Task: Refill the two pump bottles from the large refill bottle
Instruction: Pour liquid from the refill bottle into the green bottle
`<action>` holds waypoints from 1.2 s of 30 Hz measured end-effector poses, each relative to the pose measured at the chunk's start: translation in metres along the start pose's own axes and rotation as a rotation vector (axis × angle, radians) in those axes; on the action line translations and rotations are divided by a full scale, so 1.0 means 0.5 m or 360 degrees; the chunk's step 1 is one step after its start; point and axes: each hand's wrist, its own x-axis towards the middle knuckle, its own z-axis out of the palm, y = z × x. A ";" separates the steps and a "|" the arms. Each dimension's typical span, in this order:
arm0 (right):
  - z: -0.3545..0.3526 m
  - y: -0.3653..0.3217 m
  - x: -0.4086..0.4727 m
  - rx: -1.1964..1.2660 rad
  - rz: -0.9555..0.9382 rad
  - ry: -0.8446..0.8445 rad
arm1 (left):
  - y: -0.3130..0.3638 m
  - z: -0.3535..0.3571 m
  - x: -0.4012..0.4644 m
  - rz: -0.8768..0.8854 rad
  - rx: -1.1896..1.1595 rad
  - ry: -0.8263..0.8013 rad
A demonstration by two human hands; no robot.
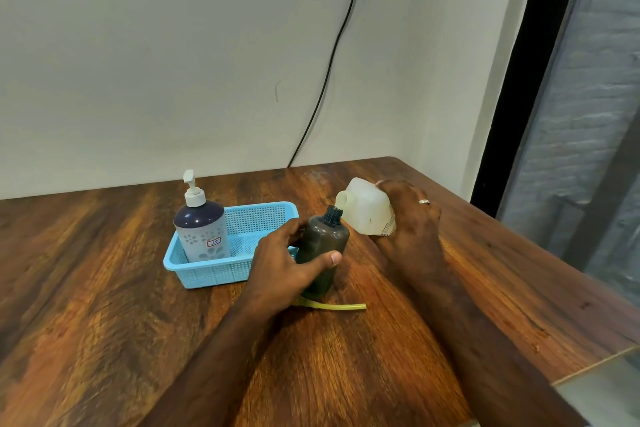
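The left hand [287,263] curls round a dark pump bottle [320,253] with its pump off, thumb across the front and fingers hidden behind; the bottle leans a little to the right, its base on or just above the tabletop [104,305], which the wrist makes hard to tell; the right hand [410,218] grips a translucent white refill bottle [367,208], tipped so its open mouth sits just at the dark bottle's threaded neck; the palm covers the refill bottle's far side and most of its label; whether liquid flows cannot be made out. A yellowish tube [341,306] lies on the tabletop, its left end hidden under the left wrist. A second pump bottle [202,229], pump fitted, stands upright in the left end of a blue basket [207,274].
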 end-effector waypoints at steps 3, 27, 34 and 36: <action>0.000 0.000 0.000 0.0008 0.0015 0.0008 | 0.003 -0.001 -0.001 0.0001 -0.0007 -0.0001; -0.003 -0.004 -0.006 0.0008 -0.0051 0.0054 | -0.005 0.002 0.000 -0.0027 0.0003 0.0020; -0.002 -0.004 -0.007 -0.0008 -0.0066 0.0055 | -0.002 0.001 -0.003 -0.0045 -0.0008 0.0012; -0.003 -0.006 -0.006 -0.0001 -0.0069 0.0066 | -0.001 0.000 -0.004 -0.0045 -0.0014 0.0008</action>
